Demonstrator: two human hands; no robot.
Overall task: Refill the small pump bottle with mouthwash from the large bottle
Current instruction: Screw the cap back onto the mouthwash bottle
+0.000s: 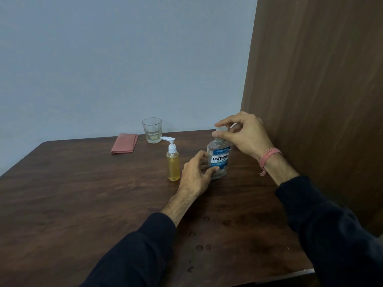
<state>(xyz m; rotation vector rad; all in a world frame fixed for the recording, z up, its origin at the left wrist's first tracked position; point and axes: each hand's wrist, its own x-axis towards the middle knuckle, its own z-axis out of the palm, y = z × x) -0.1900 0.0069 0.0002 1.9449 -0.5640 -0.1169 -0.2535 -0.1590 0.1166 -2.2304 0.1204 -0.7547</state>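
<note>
The dark wooden surface (83,193) carries everything. Near its far right stands the large bottle (220,160) (clear, blue label), its body gripped by the left hand (196,175) while the right hand (242,135) pinches its cap (221,129). Just left stands the small pump bottle (173,163), upright, amber-filled.

amber pump bottle (173,164), pink cloth (124,143)
</note>
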